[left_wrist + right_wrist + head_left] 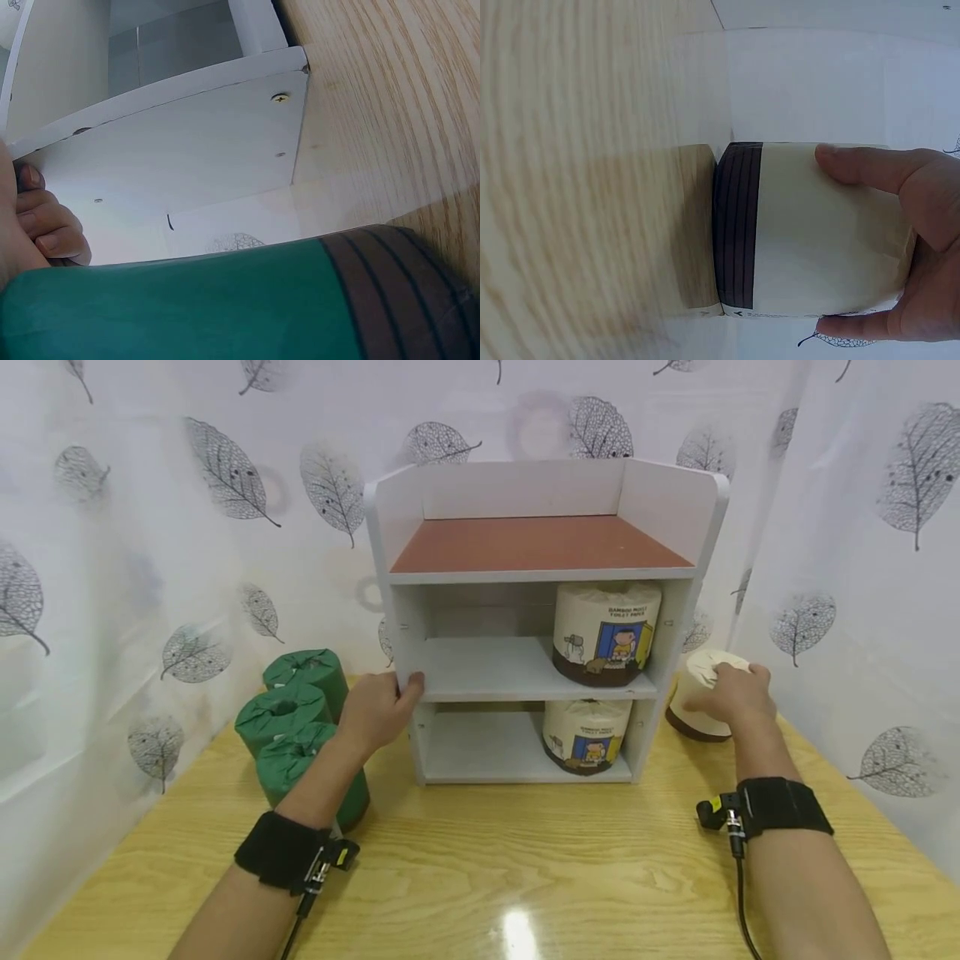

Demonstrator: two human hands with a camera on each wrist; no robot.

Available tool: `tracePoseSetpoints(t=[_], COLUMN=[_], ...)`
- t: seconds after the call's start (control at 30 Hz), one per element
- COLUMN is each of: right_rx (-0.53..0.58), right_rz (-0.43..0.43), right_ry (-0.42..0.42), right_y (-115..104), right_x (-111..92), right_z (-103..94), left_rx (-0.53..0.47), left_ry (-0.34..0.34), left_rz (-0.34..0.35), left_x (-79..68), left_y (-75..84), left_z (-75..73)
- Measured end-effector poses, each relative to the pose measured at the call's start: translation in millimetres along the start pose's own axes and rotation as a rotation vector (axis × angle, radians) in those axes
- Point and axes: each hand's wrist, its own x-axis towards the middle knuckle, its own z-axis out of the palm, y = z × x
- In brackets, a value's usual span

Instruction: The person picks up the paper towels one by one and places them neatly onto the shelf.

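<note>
My left hand (375, 710) holds the left side panel of a white shelf unit (532, 577), thumb at its front edge. In the left wrist view its fingers (52, 225) curl against the panel's outer face. To the right of the shelf, my right hand (741, 695) grips a cream toilet paper roll (699, 668) from above. Thumb and fingers straddle the cream roll (817, 232) in the right wrist view, and its dark-banded base is at the wooden table. Two printed cream rolls stand inside the shelf, one on the middle level (607, 631) and one on the bottom (585, 735).
Several green-wrapped rolls (281, 714) stand left of the shelf, close to my left forearm. The shelf's top level is a reddish-brown board (540, 543). A leaf-patterned curtain (480, 410) hangs behind the wooden table (525, 860). Cables (742, 893) trail from both wrist cameras.
</note>
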Motion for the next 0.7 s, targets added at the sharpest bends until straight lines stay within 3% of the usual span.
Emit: tracePoseSetpoints(t=[0.37,0.7], right_rx=[-0.066,0.029], right_rz=[0.005,0.074], right_ry=[-0.01,0.054], right_y=[-1.9,-2.8], right_x=[1.9,2.0], right_z=[-0.3,0.0], left_rx=[-0.011,-0.004], left_ry=[0.0,0.006], left_rz=[-0.012,-0.004], left_x=[1.4,1.4], left_y=[-1.6,-2.8], left_z=[0.6,2.4])
